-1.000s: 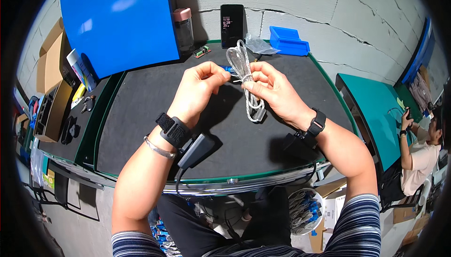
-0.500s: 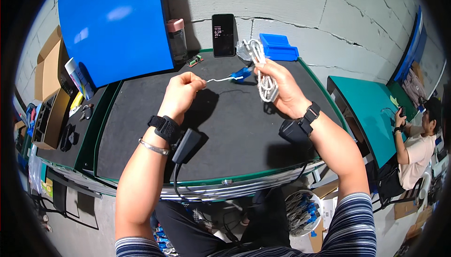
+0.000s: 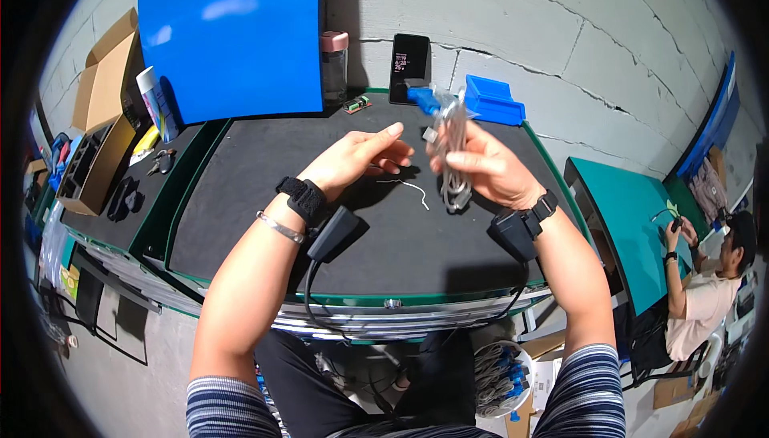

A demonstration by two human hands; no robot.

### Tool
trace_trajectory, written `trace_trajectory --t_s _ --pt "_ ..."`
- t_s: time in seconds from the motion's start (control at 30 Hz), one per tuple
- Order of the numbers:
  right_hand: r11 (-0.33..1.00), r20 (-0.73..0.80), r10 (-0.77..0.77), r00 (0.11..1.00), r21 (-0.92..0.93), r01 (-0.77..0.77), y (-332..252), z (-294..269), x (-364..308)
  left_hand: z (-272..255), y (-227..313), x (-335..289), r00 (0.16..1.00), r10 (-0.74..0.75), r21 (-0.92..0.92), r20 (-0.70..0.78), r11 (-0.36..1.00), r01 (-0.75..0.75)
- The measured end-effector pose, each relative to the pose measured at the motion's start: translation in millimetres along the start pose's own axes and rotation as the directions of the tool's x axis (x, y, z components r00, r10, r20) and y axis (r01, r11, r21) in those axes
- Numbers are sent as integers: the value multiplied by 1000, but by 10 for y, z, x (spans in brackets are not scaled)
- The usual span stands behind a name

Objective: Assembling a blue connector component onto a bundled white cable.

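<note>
My right hand (image 3: 493,167) grips a coiled, pale grey cable (image 3: 455,150) over the right half of the dark mat (image 3: 264,198). From the coil's upper end a blue connector (image 3: 424,100) sticks out to the left, in front of the phone. Left of the bundle, my left hand (image 3: 356,162) is open and holds nothing, thumb raised and fingers loosely curved, a little apart from the cable. A thin white twist tie (image 3: 420,194) lies bent on the mat below and between the hands. Both wrists wear black straps with dark box-like units.
Along the back stand a phone (image 3: 408,58), a pink-capped bottle (image 3: 335,70), a blue tray (image 3: 494,102) and a small circuit board (image 3: 357,105). To the left are a spray can (image 3: 157,106) and an open carton (image 3: 104,146). A bucket of cables (image 3: 525,394) stands below; a co-worker (image 3: 709,290) sits right.
My left hand has let go of the white twist tie, which now lies on the mat, and opened near the cable. My right hand has turned the bundle, its blue connector now pointing up.
</note>
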State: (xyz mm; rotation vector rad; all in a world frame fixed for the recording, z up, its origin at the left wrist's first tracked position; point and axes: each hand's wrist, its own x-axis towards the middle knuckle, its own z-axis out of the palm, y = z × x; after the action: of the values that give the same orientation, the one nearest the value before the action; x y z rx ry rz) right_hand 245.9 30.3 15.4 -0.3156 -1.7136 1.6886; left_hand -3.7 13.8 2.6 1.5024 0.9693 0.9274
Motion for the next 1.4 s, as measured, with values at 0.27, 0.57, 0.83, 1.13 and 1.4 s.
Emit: trace_trajectory --t_s 0.27,0.57,0.83,1.13,1.4 --pt "976 324 73 943 -216 -1 22 240 -10 338 239 -171 976 215 -485 -32 850 -204" --pt "924 50 21 999 380 -38 103 77 48 410 468 -353 949 60 -187 -310 975 -122" --pt "854 -146 -157 977 477 209 -76 -23 29 577 452 -284 996 71 -312 45 949 -53" --pt "938 -247 -347 905 -68 341 1 70 40 534 293 58 965 195 -74 -173 975 -210" --pt "926 -514 -366 776 -284 249 -76 -132 22 -789 264 -55 761 170 -491 -626 673 -553"
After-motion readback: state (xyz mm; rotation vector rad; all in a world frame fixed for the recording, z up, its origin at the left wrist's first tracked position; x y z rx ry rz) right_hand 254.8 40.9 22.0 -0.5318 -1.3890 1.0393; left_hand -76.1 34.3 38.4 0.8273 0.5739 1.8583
